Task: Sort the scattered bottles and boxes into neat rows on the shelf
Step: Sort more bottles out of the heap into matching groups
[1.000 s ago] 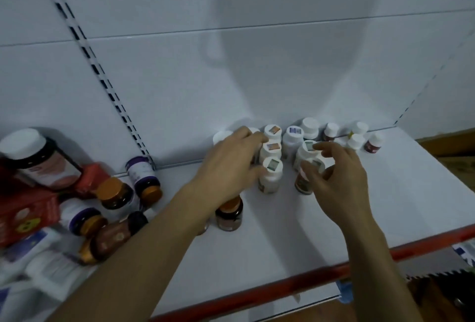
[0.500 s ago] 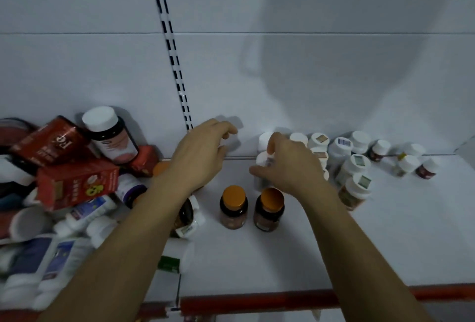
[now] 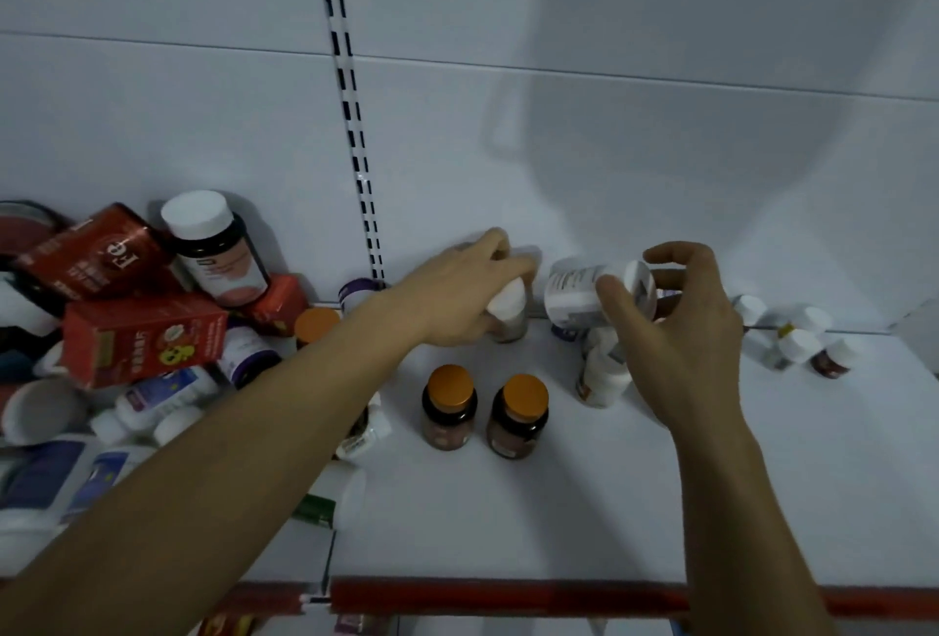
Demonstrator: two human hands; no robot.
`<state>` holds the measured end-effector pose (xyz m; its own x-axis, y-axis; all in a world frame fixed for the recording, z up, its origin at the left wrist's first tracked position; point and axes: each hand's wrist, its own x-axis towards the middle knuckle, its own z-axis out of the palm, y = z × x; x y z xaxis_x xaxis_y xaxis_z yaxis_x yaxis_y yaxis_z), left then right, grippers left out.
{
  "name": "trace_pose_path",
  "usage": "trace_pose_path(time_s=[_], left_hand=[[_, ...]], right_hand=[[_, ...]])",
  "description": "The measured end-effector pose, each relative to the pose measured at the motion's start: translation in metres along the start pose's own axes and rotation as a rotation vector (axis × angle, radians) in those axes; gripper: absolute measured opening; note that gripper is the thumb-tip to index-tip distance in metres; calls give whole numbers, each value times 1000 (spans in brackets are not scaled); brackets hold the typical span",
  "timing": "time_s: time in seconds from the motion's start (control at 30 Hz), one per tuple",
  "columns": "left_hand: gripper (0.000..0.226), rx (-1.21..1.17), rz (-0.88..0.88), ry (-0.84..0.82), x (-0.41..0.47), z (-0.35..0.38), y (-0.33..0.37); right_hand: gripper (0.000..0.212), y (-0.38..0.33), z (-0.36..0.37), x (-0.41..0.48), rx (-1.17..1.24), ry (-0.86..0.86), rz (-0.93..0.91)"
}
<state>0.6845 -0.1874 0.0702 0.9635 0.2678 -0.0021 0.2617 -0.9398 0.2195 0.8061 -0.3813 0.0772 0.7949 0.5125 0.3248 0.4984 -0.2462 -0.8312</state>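
My left hand [image 3: 467, 292] grips a small white-capped bottle [image 3: 508, 313] that stands near the back wall of the white shelf [image 3: 508, 508]. My right hand [image 3: 681, 325] holds a white bottle [image 3: 584, 290] tipped on its side in the air, thumb and fingers round its cap end. Two brown bottles with orange caps [image 3: 449, 407] [image 3: 518, 414] stand side by side in front of my hands. Below my right hand stands a white bottle [image 3: 602, 376]. More small white-capped bottles [image 3: 792, 338] stand at the far right.
A heap of red boxes [image 3: 137, 335], a large dark bottle with a white cap [image 3: 216, 249] and several white bottles [image 3: 157, 396] lies at the left. A slotted upright [image 3: 350, 117] runs down the back wall. The shelf's red front edge [image 3: 508, 597] is near me.
My right hand has lifted a white bottle off the shelf and tipped it sideways. My left hand has closed on a white-capped bottle near the back wall. The view has shifted slightly.
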Motion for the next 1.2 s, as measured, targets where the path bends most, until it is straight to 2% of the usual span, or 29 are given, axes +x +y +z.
trace_pose_path(time_s=[0.2, 0.33, 0.4, 0.5, 0.57, 0.7, 0.8, 0.93, 1.03, 1.13, 1.2], left_hand=[[52, 37, -167, 34, -67, -44, -36], [57, -87, -251, 285, -103, -59, -61], [59, -120, -265, 333, -108, -56, -66], [58, -126, -274, 287, -98, -45, -65], [58, -122, -295, 228, -85, -37, -63], [57, -48, -349, 143, -62, -22, -63], [62, 11, -348, 151, -52, -20, -69], [65, -41, -358, 78, -49, -14, -74], [69, -99, -307, 11, -61, -19, -69], [73, -135, -241, 137, -96, -38, -64], [61, -160, -224, 258, -132, -48, -61]], right_hand=[[44, -16, 41, -4, -6, -179, -33], [43, -31, 71, -11, 19, -261, -117], [43, -36, 87, -10, -67, -377, -175], [41, -41, 113, -4, -299, -594, -210], [35, -43, 124, -1, -404, -655, -222], [28, -37, 117, -2, -354, -639, -246], [26, -33, 103, -9, -252, -534, -343], [19, -42, 96, -19, -167, -460, -427], [19, -54, 94, -28, -133, -472, -451], [19, -64, 94, -42, -117, -522, -503], [19, -71, 95, -55, -107, -614, -565]])
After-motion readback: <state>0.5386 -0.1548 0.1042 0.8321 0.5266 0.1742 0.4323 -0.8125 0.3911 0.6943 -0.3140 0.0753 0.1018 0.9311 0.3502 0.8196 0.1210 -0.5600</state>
